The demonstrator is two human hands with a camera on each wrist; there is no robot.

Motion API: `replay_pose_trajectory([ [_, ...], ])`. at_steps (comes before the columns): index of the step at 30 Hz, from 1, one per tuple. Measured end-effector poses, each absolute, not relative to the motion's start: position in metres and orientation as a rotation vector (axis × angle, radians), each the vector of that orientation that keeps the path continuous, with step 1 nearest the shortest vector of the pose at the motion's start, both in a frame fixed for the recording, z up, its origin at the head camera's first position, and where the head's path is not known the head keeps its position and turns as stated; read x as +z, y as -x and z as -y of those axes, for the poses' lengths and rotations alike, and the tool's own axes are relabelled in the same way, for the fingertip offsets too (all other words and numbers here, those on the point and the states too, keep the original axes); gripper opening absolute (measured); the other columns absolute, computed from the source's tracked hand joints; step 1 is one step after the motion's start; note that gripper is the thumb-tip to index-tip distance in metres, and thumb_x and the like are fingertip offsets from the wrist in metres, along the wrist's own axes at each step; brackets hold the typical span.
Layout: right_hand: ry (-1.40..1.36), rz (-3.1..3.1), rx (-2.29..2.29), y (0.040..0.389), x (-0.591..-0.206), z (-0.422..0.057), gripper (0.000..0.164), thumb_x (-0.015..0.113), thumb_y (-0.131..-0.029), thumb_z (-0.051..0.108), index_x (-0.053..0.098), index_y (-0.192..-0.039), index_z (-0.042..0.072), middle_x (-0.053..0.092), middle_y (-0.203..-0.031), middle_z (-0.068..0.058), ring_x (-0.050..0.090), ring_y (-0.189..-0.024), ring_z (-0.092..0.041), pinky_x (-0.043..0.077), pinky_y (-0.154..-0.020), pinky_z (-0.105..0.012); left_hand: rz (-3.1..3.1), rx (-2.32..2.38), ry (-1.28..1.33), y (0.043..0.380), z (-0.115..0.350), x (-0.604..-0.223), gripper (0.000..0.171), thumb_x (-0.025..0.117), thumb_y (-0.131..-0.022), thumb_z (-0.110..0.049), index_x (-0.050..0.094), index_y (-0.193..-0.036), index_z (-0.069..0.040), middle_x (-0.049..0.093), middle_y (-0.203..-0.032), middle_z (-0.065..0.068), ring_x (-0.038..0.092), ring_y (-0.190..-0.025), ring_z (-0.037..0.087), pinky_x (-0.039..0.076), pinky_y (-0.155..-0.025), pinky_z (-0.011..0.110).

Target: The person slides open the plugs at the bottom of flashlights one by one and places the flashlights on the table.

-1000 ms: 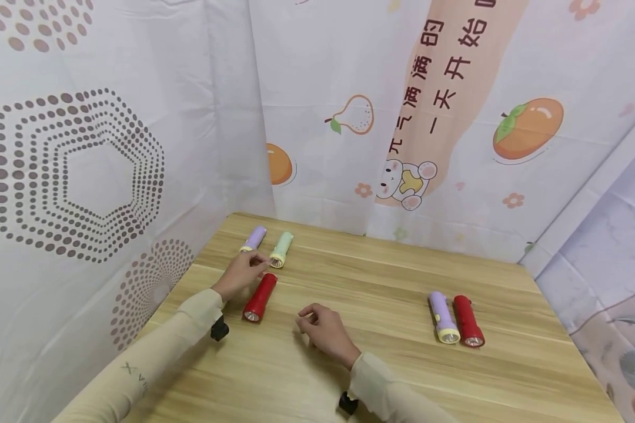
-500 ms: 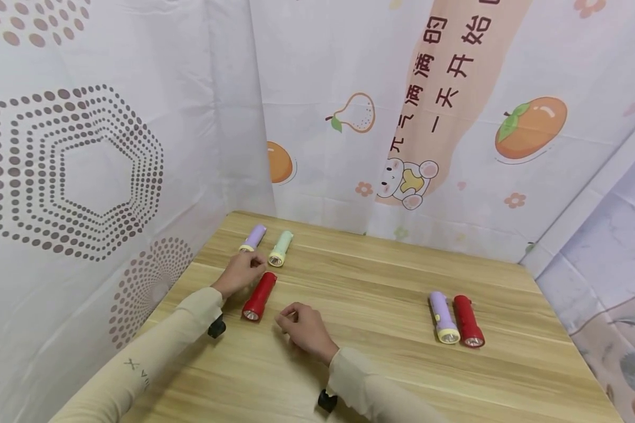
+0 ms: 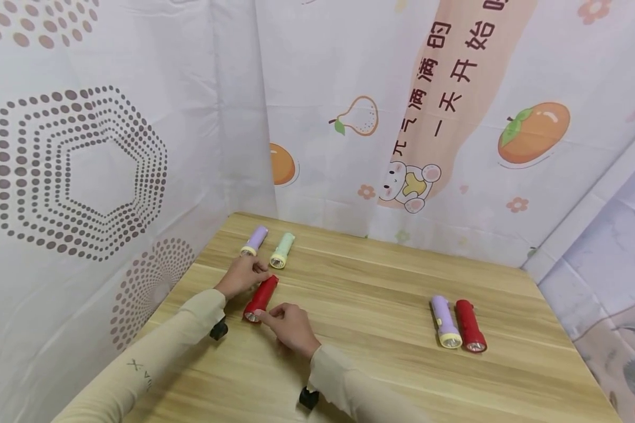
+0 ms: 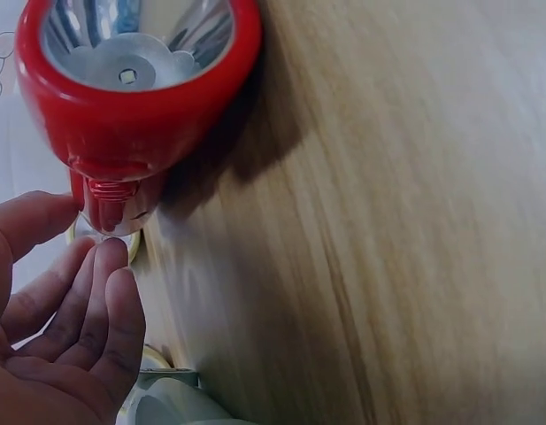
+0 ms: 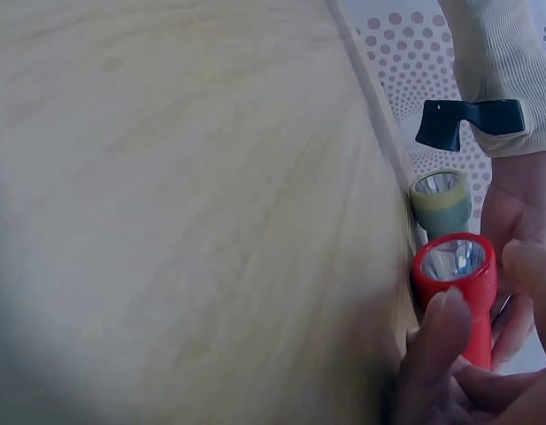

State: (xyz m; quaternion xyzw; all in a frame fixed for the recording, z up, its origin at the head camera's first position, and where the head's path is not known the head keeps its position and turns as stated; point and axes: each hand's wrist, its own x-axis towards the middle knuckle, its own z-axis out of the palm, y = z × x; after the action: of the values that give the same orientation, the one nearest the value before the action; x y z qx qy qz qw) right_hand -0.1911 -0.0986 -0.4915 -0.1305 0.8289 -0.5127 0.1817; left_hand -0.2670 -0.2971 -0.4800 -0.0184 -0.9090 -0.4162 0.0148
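A red flashlight lies on the table at the left, its lens toward me. My left hand is at its tail end, fingers loosely bent. In the left wrist view the thumb comes right up to the side of the red barrel, while the other fingers curve below the tail. At the lens end is my right hand, its fingertips overlapping the rim in the head view. The right wrist view has the right thumb in front of the red flashlight's head.
Behind the left hand lie a purple flashlight and a mint green flashlight. Further right, another purple flashlight lies beside a second red flashlight. Printed curtains close off the table's back and left sides.
My right hand has moved left across the table to the red flashlight's lens end. The left hand has lowered slightly toward its tail. The flashlights have stayed in place.
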Motion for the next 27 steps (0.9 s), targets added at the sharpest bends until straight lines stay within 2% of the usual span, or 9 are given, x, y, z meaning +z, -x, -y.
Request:
replay_pose_trajectory([
  [4,0.339,-2.388,-1.431,0.19,-0.49,0.107,0.048,0.076,-0.087,0.058,0.073,-0.092,0.011,0.054,-0.056,0.005,0.048,-0.043,-0.01,0.04,-0.041,-0.026,2.83,-1.269,0.048,0.267,0.297,-0.48,0.01,0.079,-0.092,-0.015,0.076,-0.093,-0.005,0.072,-0.086,0.003,0.064,-0.078,0.016,0.053,-0.069,0.03],
  [12,0.255,-2.435,-1.381,0.192,-0.489,0.117,0.046,0.076,-0.086,0.059,0.067,-0.087,0.014,0.052,-0.051,0.002,0.047,-0.041,-0.013,0.039,-0.039,-0.027,2.845,-1.223,0.091,0.268,0.292,-0.478,0.009,0.079,-0.092,-0.017,0.079,-0.091,-0.008,0.073,-0.081,-0.002,0.062,-0.073,0.013,0.052,-0.066,0.028],
  [21,0.262,-2.406,-1.385,0.193,-0.486,0.118,0.04,0.079,-0.086,0.05,0.065,-0.088,0.012,0.052,-0.054,0.002,0.047,-0.041,-0.013,0.04,-0.037,-0.027,2.889,-1.193,0.113,0.265,0.293,-0.476,0.013,0.077,-0.094,-0.021,0.081,-0.093,-0.008,0.074,-0.082,-0.002,0.059,-0.072,0.013,0.05,-0.064,0.028],
  [27,0.27,-2.358,-1.42,0.196,-0.487,0.118,0.036,0.082,-0.085,0.044,0.064,-0.083,0.013,0.05,-0.055,0.003,0.047,-0.041,-0.012,0.038,-0.036,-0.026,2.966,-1.199,0.161,0.262,0.292,-0.477,0.023,0.075,-0.096,-0.032,0.079,-0.085,-0.012,0.068,-0.072,-0.004,0.056,-0.064,0.011,0.048,-0.057,0.027],
])
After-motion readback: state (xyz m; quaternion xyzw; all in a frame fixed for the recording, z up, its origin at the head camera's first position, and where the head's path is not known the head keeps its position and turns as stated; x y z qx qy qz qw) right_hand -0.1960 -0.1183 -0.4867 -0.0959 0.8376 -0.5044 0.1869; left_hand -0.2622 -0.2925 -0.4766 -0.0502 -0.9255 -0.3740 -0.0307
